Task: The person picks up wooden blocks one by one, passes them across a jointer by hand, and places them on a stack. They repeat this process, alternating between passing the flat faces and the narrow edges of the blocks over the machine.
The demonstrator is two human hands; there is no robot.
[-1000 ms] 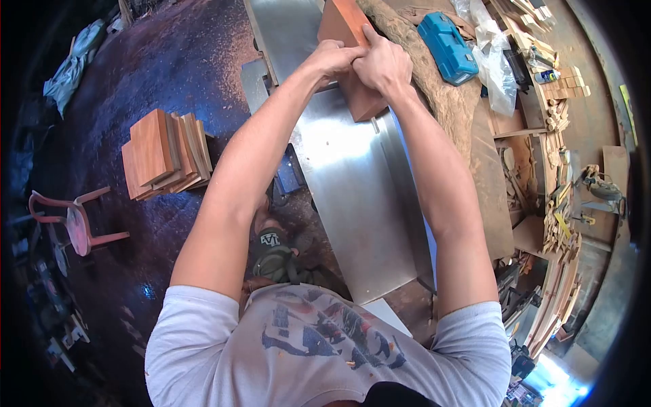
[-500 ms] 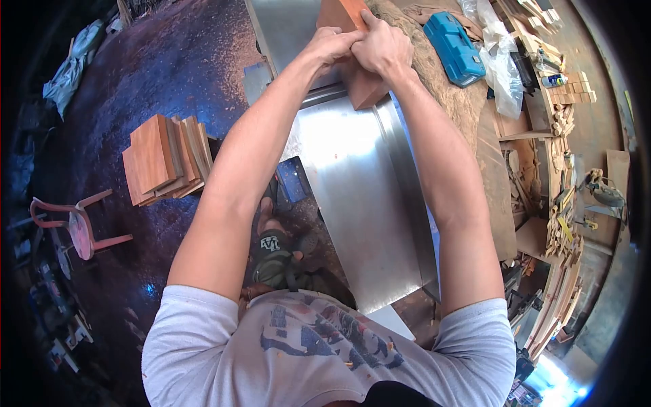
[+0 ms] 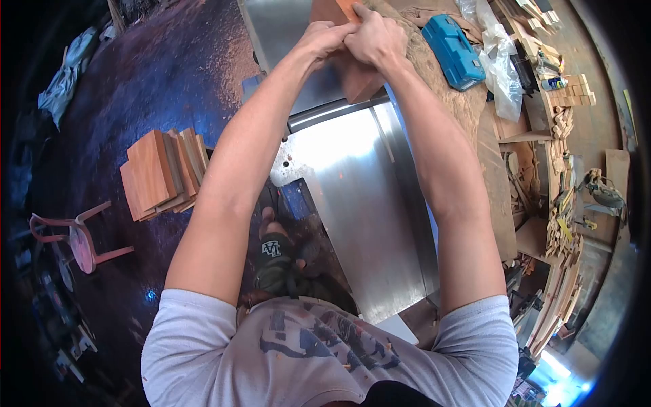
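A reddish-brown wooden board [image 3: 361, 83] lies at the top of the view on the long metal bed of a jointer [image 3: 366, 210]. My left hand [image 3: 324, 42] grips the board's near left side, its fingers partly hidden. Beside it, touching it, my right hand [image 3: 377, 38] is closed over the board's top edge, thumb pointing forward. The far end of the board runs out of view. Just behind the board, a dark slot [image 3: 332, 114] crosses between the two metal tables.
Left of my arm stands a stack of cut boards [image 3: 150, 173]; a pink chair [image 3: 83, 245] is farther left. On the right are a teal tool case [image 3: 453, 53], clear plastic [image 3: 502, 74] and shelves of wood pieces [image 3: 559, 224]. Shavings [image 3: 220, 64] litter the floor.
Both hands and the board have moved a little forward along the metal bed. More of the slot between the tables now shows behind the board.
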